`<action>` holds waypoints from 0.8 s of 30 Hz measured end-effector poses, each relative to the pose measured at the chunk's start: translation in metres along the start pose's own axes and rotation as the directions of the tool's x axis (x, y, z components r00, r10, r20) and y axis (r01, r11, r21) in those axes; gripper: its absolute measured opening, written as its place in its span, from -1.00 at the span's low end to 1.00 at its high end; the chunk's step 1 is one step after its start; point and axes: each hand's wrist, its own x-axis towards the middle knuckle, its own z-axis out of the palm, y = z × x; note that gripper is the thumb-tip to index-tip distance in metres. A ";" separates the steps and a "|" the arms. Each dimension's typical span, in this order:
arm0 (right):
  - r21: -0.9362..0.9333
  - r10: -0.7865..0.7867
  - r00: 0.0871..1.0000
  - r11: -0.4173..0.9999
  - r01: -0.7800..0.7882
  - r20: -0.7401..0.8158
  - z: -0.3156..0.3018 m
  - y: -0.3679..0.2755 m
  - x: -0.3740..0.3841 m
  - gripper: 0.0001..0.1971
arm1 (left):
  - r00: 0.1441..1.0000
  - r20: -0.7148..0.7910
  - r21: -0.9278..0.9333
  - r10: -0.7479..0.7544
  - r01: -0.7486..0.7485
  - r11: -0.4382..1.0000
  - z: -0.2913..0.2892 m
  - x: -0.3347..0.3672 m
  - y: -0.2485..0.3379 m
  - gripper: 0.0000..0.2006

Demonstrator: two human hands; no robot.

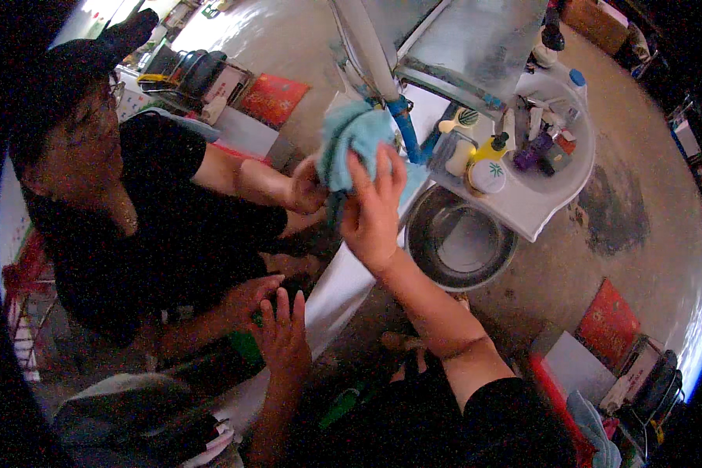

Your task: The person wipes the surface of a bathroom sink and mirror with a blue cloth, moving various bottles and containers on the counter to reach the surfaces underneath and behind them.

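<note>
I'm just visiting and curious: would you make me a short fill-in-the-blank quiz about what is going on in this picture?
1. The right hand presses a light ____ cloth against the pipe.
2. Below the white shelf sits a round ____ bowl.
3. The left hand is open and holds ____.
4. The pipe fitting beside the cloth is coloured ____.

Missing words: blue; metal; nothing; blue
</note>
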 end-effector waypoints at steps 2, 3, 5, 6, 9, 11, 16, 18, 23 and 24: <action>-0.061 0.051 0.999 0.997 -0.051 0.003 0.003 0.028 -0.022 -0.21 | 0.998 0.036 -0.036 -0.042 0.043 0.998 -0.002 -0.002 0.006 -0.54; -0.054 0.152 0.988 0.987 -0.150 0.026 0.001 0.036 -0.035 -0.21 | 0.998 0.033 -0.035 -0.045 0.046 0.998 -0.003 -0.001 0.008 -0.54; -0.031 0.309 0.949 0.951 -0.308 0.069 -0.001 0.032 -0.047 -0.21 | 1.000 0.011 -0.016 -0.007 0.007 1.000 -0.005 -0.004 0.007 -0.52; -0.031 0.309 0.949 0.951 -0.307 0.069 0.000 0.028 -0.054 -0.21 | 1.000 0.011 -0.016 -0.007 0.007 1.000 -0.006 -0.006 0.007 -0.52; -0.103 0.282 0.955 0.957 -0.272 0.096 -0.002 -0.015 -0.037 -0.19 | 0.989 0.145 -0.072 -0.009 0.019 0.997 -0.013 -0.005 0.004 -0.49; -0.050 0.094 0.987 0.995 -0.088 0.130 -0.006 -0.056 -0.001 -0.21 | 0.994 0.106 -0.120 -0.003 0.016 0.993 -0.017 -0.001 0.000 -0.51; 0.113 -0.187 0.980 0.977 0.179 0.071 -0.011 -0.048 0.026 -0.35 | 0.984 0.170 -0.022 -0.059 0.063 0.998 0.003 -0.024 0.017 -0.45; -0.005 0.014 0.998 1.000 -0.014 0.063 0.000 -0.009 -0.007 -0.25 | 0.982 0.178 -0.019 -0.058 0.063 0.998 0.008 -0.026 0.016 -0.40; 0.022 0.405 0.874 0.904 -0.426 0.267 -0.012 0.064 -0.110 -0.39 | 0.990 0.122 0.096 -0.078 0.066 0.993 -0.010 -0.014 0.026 -0.43; 0.021 0.408 0.874 0.903 -0.428 0.264 -0.011 0.081 -0.120 -0.39 | 0.990 0.122 0.095 -0.074 0.062 0.994 -0.011 -0.013 0.026 -0.43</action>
